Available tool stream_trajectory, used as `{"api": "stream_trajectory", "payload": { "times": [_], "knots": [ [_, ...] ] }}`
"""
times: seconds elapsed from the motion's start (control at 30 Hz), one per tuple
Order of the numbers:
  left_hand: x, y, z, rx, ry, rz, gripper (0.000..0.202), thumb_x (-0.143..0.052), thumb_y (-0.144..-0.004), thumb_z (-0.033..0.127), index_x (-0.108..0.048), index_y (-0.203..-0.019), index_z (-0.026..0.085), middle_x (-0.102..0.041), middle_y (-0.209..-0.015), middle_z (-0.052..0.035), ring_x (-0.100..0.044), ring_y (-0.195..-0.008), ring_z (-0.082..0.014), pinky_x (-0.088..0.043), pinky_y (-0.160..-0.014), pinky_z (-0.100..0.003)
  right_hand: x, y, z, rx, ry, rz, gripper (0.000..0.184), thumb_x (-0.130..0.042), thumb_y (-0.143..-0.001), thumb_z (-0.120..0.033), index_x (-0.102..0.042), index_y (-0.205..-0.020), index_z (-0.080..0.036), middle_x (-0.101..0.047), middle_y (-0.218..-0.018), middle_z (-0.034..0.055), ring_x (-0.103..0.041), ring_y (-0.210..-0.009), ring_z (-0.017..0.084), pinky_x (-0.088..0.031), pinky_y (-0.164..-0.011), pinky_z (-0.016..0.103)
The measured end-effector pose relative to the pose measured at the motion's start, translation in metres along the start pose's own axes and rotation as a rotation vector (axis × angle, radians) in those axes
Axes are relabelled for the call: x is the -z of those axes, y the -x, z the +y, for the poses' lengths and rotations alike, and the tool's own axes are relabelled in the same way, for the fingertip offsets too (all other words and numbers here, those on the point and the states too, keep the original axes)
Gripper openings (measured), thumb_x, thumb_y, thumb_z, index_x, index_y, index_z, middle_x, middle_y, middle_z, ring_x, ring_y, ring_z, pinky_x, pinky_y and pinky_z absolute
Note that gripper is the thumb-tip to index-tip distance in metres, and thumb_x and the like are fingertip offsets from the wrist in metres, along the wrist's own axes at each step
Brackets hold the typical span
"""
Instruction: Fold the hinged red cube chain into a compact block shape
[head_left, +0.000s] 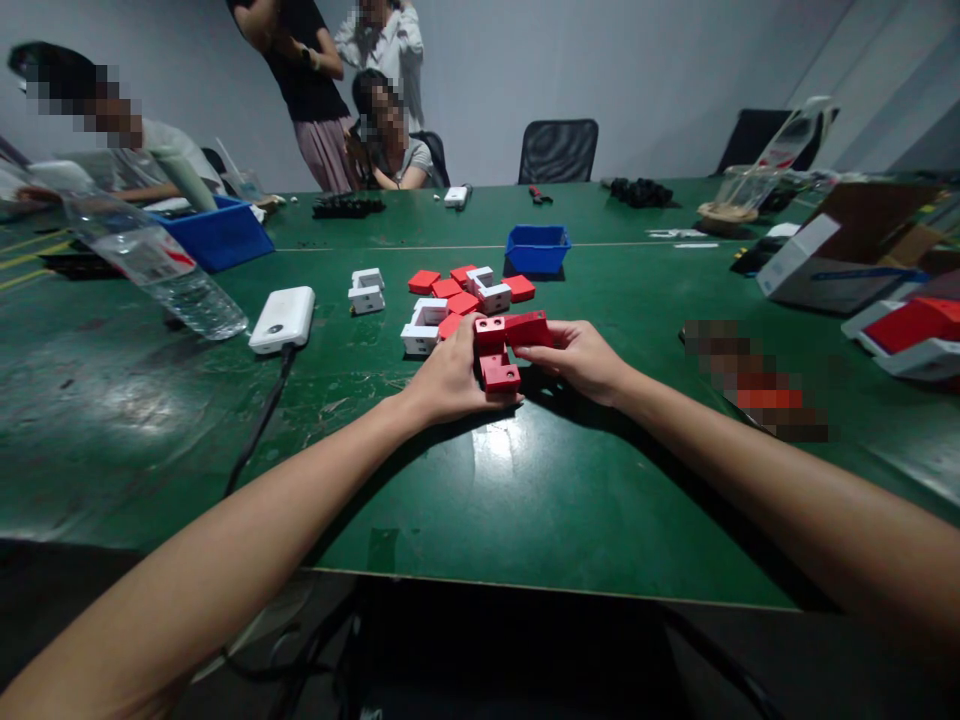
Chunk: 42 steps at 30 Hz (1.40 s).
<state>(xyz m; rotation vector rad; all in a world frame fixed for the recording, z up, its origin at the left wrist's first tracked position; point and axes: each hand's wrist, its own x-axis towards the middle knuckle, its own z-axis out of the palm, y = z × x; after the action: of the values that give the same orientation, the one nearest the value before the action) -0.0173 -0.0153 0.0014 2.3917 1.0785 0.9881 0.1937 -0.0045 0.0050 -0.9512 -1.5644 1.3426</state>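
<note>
My left hand (448, 385) grips a stack of red plastic blocks (498, 372), one on top (490, 334) and one below. My right hand (581, 358) holds another red block (529, 327) pressed against the top of that stack. Both hands meet over the green table (465, 500) near its middle. Just beyond them lie loose red pieces (454, 290) and white pieces (424, 328), and two more white pieces (367, 291) sit farther left.
A small blue bin (537, 248) stands behind the pile. A white power bank (283, 318) with a black cable and a water bottle (154, 262) lie at left, near a larger blue bin (217, 235). Boxes (847, 255) crowd the right. Several people are at the far side.
</note>
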Motion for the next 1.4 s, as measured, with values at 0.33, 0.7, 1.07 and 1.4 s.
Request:
{"api": "stream_trajectory", "payload": {
  "times": [0.33,0.7,1.07,1.4],
  "knots": [
    [0.0,0.0,0.002,0.007,-0.005,-0.01,0.094,-0.087,-0.059,0.049,-0.036,-0.13,0.017,-0.058,-0.128,-0.0183,-0.06,-0.118,-0.0352,-0.051,-0.098,-0.053,-0.001,-0.001,0.0,-0.092,-0.159,0.021,0.038,-0.085,-0.065,-0.041,-0.071,-0.089,-0.015,-0.069,-0.077,0.0021,-0.058,-0.061,0.011,-0.037,-0.053,0.024],
    [0.0,0.001,0.003,-0.006,-0.015,-0.005,0.092,-0.087,-0.059,0.049,-0.037,-0.13,0.018,-0.057,-0.128,-0.0172,-0.059,-0.118,-0.0345,-0.05,-0.099,-0.053,-0.005,0.004,-0.006,-0.003,-0.008,0.083,0.057,-0.089,-0.059,-0.03,-0.051,-0.1,-0.022,-0.062,-0.079,-0.0035,-0.054,-0.059,0.011,-0.042,-0.05,0.024],
    [0.0,0.002,0.003,-0.006,-0.026,0.002,0.095,-0.086,-0.059,0.052,-0.035,-0.132,0.017,-0.056,-0.128,-0.0185,-0.059,-0.116,-0.035,-0.05,-0.098,-0.053,-0.004,0.001,0.002,0.165,0.083,0.108,0.051,-0.084,-0.062,-0.031,-0.058,-0.105,-0.022,-0.066,-0.095,0.0028,-0.062,-0.082,0.018,-0.051,-0.074,0.033],
    [0.0,0.002,0.002,-0.023,-0.027,0.0,0.098,-0.086,-0.059,0.051,-0.034,-0.134,0.017,-0.054,-0.132,-0.0191,-0.057,-0.121,-0.0355,-0.049,-0.101,-0.053,-0.004,0.001,0.004,0.135,0.06,0.104,0.063,-0.081,-0.067,-0.038,-0.045,-0.117,-0.025,-0.065,-0.098,0.0044,-0.063,-0.083,0.021,-0.053,-0.075,0.036]
  ]
}}
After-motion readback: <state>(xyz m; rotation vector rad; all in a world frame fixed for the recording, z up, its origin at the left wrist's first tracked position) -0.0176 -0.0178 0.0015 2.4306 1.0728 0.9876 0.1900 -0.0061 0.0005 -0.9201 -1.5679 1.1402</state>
